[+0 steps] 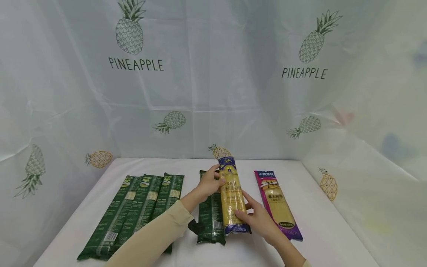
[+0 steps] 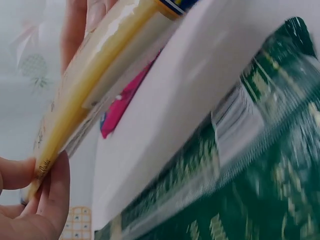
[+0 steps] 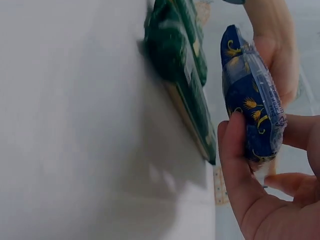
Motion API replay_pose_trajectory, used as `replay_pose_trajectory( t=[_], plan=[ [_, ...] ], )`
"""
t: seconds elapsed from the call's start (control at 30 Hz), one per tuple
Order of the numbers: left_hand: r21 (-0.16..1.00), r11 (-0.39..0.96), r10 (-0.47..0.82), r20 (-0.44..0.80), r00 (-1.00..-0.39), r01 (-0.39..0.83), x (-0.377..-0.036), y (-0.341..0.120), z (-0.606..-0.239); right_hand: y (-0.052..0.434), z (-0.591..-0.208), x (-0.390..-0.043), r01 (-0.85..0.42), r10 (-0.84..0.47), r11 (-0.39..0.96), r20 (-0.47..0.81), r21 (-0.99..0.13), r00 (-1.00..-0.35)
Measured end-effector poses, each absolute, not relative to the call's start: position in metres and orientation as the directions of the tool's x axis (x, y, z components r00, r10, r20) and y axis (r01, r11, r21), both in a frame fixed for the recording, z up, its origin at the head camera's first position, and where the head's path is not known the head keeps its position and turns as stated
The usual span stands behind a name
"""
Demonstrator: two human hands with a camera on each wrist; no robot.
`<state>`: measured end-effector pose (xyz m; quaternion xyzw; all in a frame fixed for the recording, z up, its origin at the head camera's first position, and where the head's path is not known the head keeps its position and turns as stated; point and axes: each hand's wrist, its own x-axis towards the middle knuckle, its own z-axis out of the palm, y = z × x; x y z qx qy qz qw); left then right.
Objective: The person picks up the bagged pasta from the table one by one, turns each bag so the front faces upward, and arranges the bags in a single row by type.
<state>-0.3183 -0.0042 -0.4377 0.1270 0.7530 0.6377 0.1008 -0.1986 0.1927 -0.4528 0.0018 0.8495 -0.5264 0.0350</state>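
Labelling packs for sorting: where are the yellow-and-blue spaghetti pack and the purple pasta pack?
yellow-and-blue spaghetti pack [image 1: 231, 193], head view, clear yellow middle.
purple pasta pack [image 1: 278, 204], head view, clear window in its middle.

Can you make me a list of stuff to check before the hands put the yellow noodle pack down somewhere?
1. Left hand holds the far end of the yellow noodle pack: ok.
2. Right hand holds the near end, thumb and fingers round it: ok.
3. Pack is whole, with no tear: cannot tell, the wrist views are blurry.
4. Pack is lifted off the table: ok, the wrist views show it above the white top.
5. Single green pack lies partly under it, so that spot is not free: not ok.
6. Bare strip between the green pack and the purple pack is wide enough: cannot tell.
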Motion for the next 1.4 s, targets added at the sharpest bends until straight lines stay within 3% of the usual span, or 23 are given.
replay_pose_trajectory(
  t=[0.63,1.2,1.4],
  plan=[
    [0.990,0.138,0.383,-0.057,-0.922,-0.004,-0.319,0.071,-0.475,0.256,-0.457,-0.191,0.039,0.005,0.738,-0.053,-0.673,-0.999],
    [0.946,0.321,0.341,-0.075,-0.937,0.041,-0.333,0.090,-0.496,0.247,-0.463,-0.194,-0.015,0.036,0.914,0.119,-0.405,-0.992],
    [0.897,0.422,0.348,-0.029,-0.937,0.129,-0.334,0.090,-0.494,0.246,-0.464,-0.197,-0.016,0.034,0.948,0.153,-0.317,-0.988]
  ],
)
